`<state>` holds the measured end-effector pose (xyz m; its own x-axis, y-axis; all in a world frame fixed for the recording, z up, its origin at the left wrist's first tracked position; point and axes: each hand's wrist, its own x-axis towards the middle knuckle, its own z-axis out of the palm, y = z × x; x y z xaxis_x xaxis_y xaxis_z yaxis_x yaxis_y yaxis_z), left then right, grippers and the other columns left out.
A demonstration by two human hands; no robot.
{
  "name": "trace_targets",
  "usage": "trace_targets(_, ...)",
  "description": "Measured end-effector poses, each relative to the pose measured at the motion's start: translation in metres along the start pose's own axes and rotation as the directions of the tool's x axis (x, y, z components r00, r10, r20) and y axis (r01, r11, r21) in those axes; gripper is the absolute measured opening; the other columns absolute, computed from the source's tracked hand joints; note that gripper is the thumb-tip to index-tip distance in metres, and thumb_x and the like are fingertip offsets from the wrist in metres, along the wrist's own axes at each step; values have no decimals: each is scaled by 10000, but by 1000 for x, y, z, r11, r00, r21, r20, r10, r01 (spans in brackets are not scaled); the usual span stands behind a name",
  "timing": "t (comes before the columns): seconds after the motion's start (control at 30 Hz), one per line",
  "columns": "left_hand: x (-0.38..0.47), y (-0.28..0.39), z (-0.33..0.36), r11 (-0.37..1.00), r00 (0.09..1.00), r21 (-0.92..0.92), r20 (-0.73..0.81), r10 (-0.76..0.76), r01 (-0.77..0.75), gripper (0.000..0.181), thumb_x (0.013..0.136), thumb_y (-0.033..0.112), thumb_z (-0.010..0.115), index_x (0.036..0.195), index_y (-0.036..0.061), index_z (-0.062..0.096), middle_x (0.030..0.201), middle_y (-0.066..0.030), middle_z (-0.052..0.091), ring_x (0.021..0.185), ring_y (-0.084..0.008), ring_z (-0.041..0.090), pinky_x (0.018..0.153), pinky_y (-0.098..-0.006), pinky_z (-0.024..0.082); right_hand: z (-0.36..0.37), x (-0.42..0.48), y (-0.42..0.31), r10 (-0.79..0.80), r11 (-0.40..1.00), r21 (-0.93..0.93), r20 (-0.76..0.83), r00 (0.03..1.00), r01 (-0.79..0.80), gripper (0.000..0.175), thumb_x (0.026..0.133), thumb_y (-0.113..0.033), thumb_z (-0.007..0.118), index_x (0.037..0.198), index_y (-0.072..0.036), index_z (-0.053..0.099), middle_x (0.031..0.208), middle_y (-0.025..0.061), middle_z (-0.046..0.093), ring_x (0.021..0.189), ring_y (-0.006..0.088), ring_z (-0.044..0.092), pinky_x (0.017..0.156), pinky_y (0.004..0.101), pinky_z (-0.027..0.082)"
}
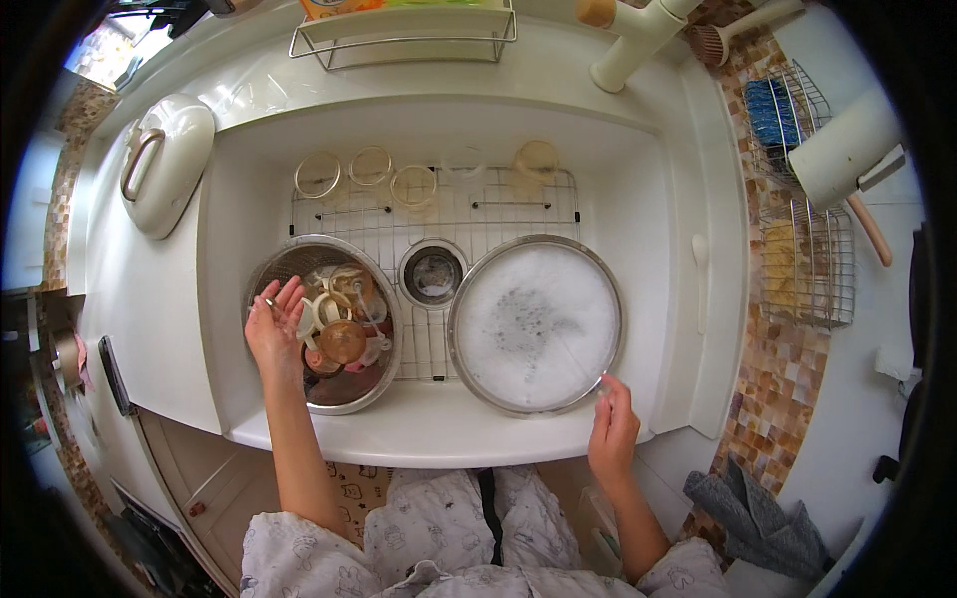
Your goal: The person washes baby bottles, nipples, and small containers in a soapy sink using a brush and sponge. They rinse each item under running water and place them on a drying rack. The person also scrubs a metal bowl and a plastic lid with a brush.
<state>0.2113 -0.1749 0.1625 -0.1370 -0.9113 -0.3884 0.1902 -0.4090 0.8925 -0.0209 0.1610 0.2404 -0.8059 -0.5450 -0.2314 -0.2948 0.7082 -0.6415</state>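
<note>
My left hand (278,318) is raised palm up over the left side of a perforated metal colander (381,381), its fingers slightly curled around what may be a small item. In the colander lie amber plastic bottle parts (342,341) and pale handled rings (329,308). A round metal basin (614,299) full of white suds stands to the right. My right hand (614,430) is at the basin's lower right rim, the fingertips together on a small, clear, thin piece that I cannot make out well.
Several clear cups (318,175) stand along the back of the white sink, by a wire rack (448,217). A drain strainer (432,273) sits between the vessels. A faucet (635,45) rises behind; a white lid (168,164) lies left, wire baskets (807,261) hang right.
</note>
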Motion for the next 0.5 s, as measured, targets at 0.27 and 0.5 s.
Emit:
trace_targets(0.27, -37, -11, 13, 966, 948, 190, -236, 216, -172, 307, 963, 312, 371, 985, 40, 512, 880, -70, 525, 790, -127, 526, 716, -263, 467, 39, 31, 15, -111, 951, -270, 160, 981, 151, 235, 861, -94, 470, 1083, -35, 522, 868, 201, 620, 768, 354, 599, 649, 427, 463)
trace_targets(0.5, -103, -24, 121, 985, 973, 167, 233, 1, -41, 304, 957, 305, 391, 715, 124, 421, 572, 48, 337, 486, -45, 317, 416, -187, 266, 12, 16, 17, 18, 982, -189, 127, 992, 6, 210, 871, -111, 475, 1064, -58, 535, 811, 194, 618, 728, 362, 591, 624, 433, 451)
